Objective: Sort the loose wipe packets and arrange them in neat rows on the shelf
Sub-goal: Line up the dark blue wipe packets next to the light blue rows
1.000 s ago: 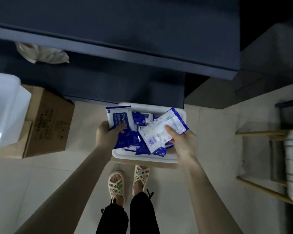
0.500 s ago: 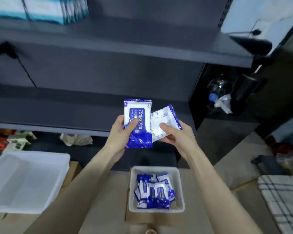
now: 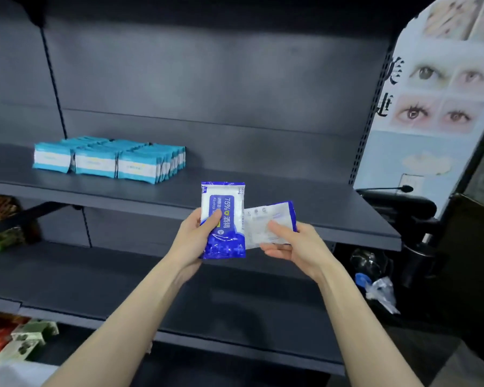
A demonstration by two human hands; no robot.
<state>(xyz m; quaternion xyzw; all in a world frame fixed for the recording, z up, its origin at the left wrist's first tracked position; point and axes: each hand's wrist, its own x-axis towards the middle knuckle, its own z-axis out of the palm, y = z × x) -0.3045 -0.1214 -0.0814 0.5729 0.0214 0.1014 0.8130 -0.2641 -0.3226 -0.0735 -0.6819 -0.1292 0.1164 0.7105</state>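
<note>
Left hand [image 3: 192, 241] grips an upright blue wipe packet [image 3: 224, 219]; right hand [image 3: 294, 247] pinches a second packet [image 3: 266, 224], back side showing, both held before the shelf [image 3: 291, 196] bearing teal packet rows [image 3: 109, 160]

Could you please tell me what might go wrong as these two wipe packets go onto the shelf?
The right hand holds the white-backed packet back side out, while the left hand holds the blue-fronted packet front out; shelved so, the row may face unevenly. The teal packs already stand at the left of the shelf; setting blue packets against them could mix kinds or knock them askew.
</note>
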